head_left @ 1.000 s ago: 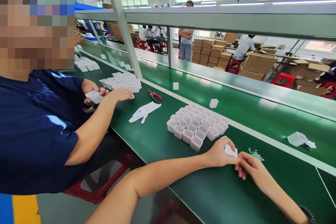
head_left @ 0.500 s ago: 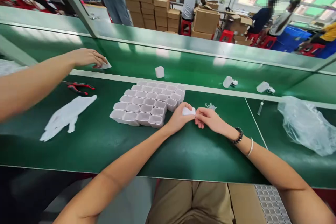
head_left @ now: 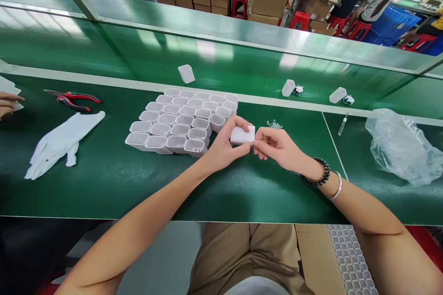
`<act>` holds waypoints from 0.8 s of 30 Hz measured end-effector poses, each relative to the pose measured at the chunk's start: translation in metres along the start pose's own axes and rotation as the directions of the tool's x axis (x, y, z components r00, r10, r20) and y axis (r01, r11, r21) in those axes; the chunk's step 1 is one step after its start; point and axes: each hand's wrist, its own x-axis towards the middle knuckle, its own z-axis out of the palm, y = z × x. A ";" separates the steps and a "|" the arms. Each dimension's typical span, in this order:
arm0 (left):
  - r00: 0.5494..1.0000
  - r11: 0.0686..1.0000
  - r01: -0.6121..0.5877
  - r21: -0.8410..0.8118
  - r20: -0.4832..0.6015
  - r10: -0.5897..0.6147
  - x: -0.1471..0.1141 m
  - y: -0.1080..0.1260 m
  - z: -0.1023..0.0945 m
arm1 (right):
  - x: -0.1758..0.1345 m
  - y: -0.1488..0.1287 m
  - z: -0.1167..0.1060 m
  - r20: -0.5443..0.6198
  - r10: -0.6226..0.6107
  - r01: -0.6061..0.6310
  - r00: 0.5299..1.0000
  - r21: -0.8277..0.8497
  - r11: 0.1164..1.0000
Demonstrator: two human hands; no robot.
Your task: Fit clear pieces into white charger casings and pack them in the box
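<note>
My left hand (head_left: 226,145) is closed around a small white plastic case (head_left: 242,135), held on its side above the green bench. At the case's right end my right hand (head_left: 277,146) has thumb and forefinger pinched together; whatever lies between them is too small to make out. A little pile of tiny clear pieces (head_left: 275,124) lies just behind the right hand. To the left of my hands, many open white plastic cups (head_left: 161,129) stand packed in rows, and small dark bits show inside the nearest right one (head_left: 196,149).
Red-handled pliers (head_left: 78,99) and a white glove (head_left: 62,143) lie at left, near a co-worker's hand (head_left: 8,101). Single white cups (head_left: 187,74) rest along the back. Rightward are a small tube (head_left: 342,125) and a clear plastic bag (head_left: 404,147). A tray of cells (head_left: 353,258) sits below the bench.
The view has tilted down and shifted. The co-worker's hand with a white piece has drawn back toward the left edge. Both my hands stay together at the white case.
</note>
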 end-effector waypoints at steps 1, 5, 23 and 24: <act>1.000 1.000 -0.025 0.016 -0.008 0.025 -0.001 0.002 0.000 | -0.002 -0.002 0.001 -0.004 -0.015 0.015 1.000 -0.023 1.000; 0.996 0.995 -0.085 0.044 -0.026 0.086 -0.003 0.009 0.000 | -0.006 -0.009 0.002 -0.017 -0.059 0.057 0.998 -0.133 0.990; 0.998 0.940 0.039 -0.340 -0.023 -0.050 -0.003 0.008 0.000 | -0.004 -0.013 0.005 -0.026 -0.232 0.221 0.972 -0.208 0.953; 0.998 0.914 0.058 -0.402 0.006 -0.061 -0.003 0.008 0.000 | -0.005 -0.015 0.007 -0.033 -0.263 0.250 0.964 -0.221 0.943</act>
